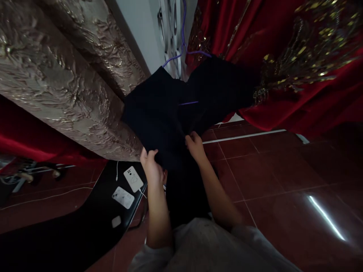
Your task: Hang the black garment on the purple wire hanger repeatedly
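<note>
A dark navy garment (159,102), likely a shirt or jacket, hangs in front of me from a purple hanger (172,58). Part of the hanger's lower bar shows through its front opening. My left hand (152,166) is closed on the garment's lower left side, thumb on top of the cloth. Nearer the middle, my right hand (195,146) pinches cloth beside the front opening. The fabric is so dark that its seams and any fastenings cannot be made out.
A black table (85,226) on the left bears two phones (133,179), a small white case (116,221) and a charging cable (117,172). Textured beige fabric (70,87) hangs left, red fabric with gold sequins (300,68) right. A white rail (246,136) lies low over the tiled floor.
</note>
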A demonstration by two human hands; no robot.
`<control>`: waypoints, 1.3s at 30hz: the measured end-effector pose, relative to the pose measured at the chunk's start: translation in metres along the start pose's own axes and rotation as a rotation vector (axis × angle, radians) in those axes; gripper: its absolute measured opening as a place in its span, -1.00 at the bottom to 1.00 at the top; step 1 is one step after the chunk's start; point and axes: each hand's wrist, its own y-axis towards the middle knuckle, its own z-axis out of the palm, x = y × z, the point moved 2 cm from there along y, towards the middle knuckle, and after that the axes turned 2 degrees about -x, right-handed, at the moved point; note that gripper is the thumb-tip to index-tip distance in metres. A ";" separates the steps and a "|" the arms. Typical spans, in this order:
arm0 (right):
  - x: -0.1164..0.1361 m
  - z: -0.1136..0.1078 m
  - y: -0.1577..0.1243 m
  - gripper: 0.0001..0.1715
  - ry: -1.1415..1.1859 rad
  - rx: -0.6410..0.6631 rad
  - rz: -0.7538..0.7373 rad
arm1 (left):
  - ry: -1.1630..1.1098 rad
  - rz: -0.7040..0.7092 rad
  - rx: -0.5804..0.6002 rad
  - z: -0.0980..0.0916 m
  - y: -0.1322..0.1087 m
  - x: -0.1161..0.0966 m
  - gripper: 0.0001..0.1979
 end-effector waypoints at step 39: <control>0.182 -0.061 0.051 -0.60 0.443 -0.229 -0.341 | 0.314 0.959 0.240 0.092 0.084 -0.113 -0.69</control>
